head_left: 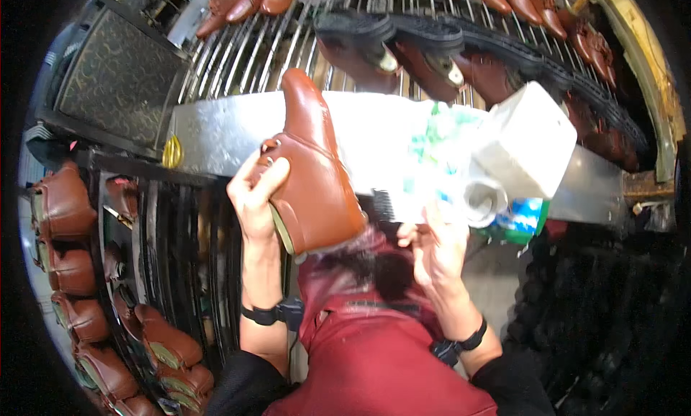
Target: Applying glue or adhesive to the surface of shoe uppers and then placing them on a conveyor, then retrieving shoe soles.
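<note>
A glossy brown leather ankle boot (pixel 314 175) is tilted toe up, its olive lining showing at the opening edge. My left hand (pixel 258 189) is closed round it near the lace eyelets, thumb on the side leather. To the right of the boot, dark bristles mark a small brush (pixel 384 205). My right hand (pixel 440 247) pinches this brush, its fingers curled and partly blurred. The bristles sit close to the boot's side, and I cannot tell whether they touch it. Most of the brush's handle is lost against the bright background.
Behind lies a metal ledge (pixel 216 132) with a white container (pixel 529 139), a white roll (pixel 482 200) and a green-white plastic packet (pixel 443 139). Dark-soled shoes (pixel 425 49) lie on the barred rack beyond. Brown boots (pixel 72 272) line the left; a yellow ring-shaped item (pixel 172 152) sits at the ledge's left.
</note>
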Motion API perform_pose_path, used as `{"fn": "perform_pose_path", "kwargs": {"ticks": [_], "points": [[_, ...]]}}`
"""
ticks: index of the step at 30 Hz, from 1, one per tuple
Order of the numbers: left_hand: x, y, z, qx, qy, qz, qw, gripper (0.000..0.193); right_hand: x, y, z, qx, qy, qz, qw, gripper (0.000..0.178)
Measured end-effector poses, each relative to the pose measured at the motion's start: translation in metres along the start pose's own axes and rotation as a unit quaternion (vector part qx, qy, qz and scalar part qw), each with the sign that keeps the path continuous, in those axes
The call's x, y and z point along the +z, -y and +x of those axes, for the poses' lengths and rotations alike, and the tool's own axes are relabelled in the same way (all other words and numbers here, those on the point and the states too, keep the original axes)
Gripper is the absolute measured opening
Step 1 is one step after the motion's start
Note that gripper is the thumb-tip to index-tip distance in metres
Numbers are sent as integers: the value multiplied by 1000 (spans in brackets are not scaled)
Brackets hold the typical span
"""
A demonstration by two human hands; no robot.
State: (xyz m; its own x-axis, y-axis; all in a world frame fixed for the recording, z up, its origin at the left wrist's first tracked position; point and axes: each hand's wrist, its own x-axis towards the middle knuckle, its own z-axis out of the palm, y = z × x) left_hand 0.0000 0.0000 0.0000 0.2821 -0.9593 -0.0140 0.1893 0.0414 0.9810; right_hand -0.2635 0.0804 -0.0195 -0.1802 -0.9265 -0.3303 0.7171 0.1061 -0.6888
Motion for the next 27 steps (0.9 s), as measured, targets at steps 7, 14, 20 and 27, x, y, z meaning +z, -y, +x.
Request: {"fn": "perform_pose_path", "kwargs": {"ticks": [7,14,20,27], "points": [[0,-23,267,91,-33,479,872,52,20,48,9,-136,-65,-60,987,24],[73,-4,312,-42,-50,671,738,67,28,42,19,-113,-103,-70,986,22],[10,18,156,97,-133,519,839,67,-1,49,12,-101,-76,-131,983,42],[-154,-52,-172,99,-291,791,528,38,-41,40,-5,-117,10,-220,968,50]]}}
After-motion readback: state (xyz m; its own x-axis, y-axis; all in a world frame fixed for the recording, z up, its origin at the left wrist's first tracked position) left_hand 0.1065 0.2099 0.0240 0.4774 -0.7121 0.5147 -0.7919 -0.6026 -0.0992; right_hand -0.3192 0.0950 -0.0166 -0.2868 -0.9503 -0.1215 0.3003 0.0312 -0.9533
